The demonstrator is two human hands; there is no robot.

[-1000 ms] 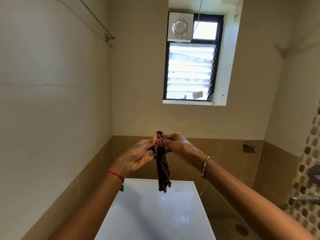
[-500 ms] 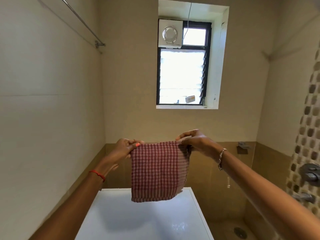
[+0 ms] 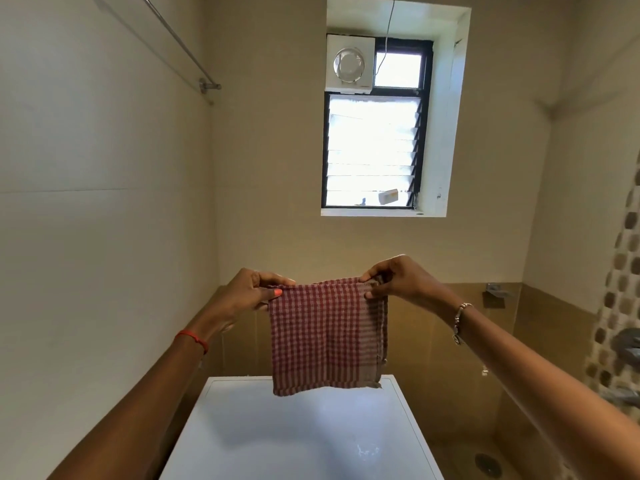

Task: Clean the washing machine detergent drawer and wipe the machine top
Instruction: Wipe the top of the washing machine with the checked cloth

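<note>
- Red-and-white checked cloth point(image 3: 325, 334) hangs spread out in the air, held up by its two top corners above the far end of the washing machine top point(image 3: 294, 441). Its lower edge seems to hang clear of the machine, though this angle does not settle it.
- The left hand point(image 3: 249, 292) pinches the cloth's upper left corner between the thumb and curled fingers. An orange-painted nail lies against the fabric.
- The right hand point(image 3: 398, 282) pinches the upper right corner the same way, fingertips pressed together on the hem.
- Along the cloth's right side a second layer shows, with a frayed corner at the bottom.
- The machine top is white and glossy. It lies below and between the two forearms, with a soft shadow across its middle and a bright glint near the front right.
- A red thread point(image 3: 194, 337) circles the left wrist, and a beaded bracelet point(image 3: 460, 323) circles the right.
- On the back wall a black-framed louvred window point(image 3: 370, 150) glows bright, with a white exhaust fan point(image 3: 349, 65) set in its upper left corner.
- A small pale object point(image 3: 388, 196) sits on the sill, too small to make out.
- A metal rail point(image 3: 180, 43) runs high along the left wall.
- Metal tap fittings point(image 3: 627, 344) stick out from the mosaic wall on the right, and a floor drain point(image 3: 488, 462) sits in the floor beside the machine.
</note>
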